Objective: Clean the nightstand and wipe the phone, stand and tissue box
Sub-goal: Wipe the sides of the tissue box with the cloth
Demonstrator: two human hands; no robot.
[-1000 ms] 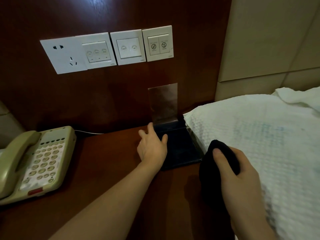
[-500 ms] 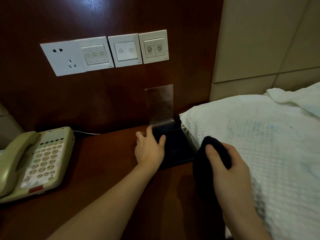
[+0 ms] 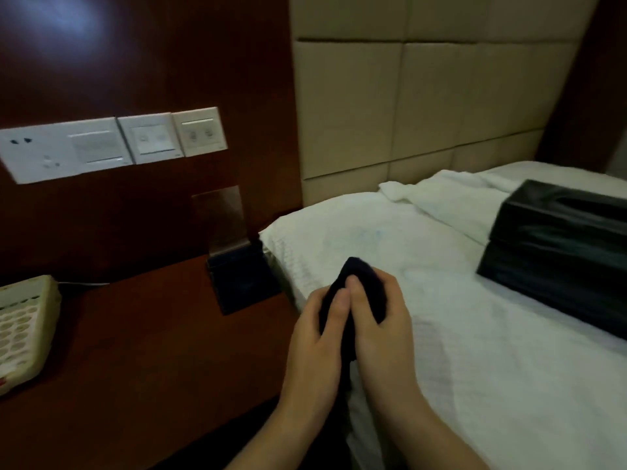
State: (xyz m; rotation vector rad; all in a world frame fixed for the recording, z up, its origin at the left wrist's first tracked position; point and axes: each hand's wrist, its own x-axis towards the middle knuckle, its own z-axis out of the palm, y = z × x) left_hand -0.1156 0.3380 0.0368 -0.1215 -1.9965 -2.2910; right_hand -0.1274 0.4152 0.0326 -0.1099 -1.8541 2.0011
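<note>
at far left, half cut off by the frame edge, beige push-button phone (image 3: 23, 330) flat on the dark wooden nightstand (image 3: 135, 351), thin cord (image 3: 84, 284) trailing from its back corner toward the wall; easy to snag that cord with a wiping stroke and drag the set off the edge. above, row of white wall switches and a socket (image 3: 112, 144), out of the way. further right, clear acrylic stand (image 3: 234, 252) with a dark base, upright against the wall panel at the nightstand's back right corner, just beside the mattress edge; light and top-heavy by the look of it, likely to tip or slide into the gap by the bed if pushed from the front. in the middle, left hand (image 3: 317, 337) and right hand (image 3: 376, 330) pressed together, both closed around a bunched dark cloth (image 3: 356, 283), held over the seam between nightstand and white bed cover (image 3: 441, 334); loose tail of cloth could slip free while being refolded. far right, black tissue box (image 3: 556, 252) resting on the soft bed cover, well apart from the nightstand; unsteady footing there, apt to shift or roll under wiping pressure unless steadied
</note>
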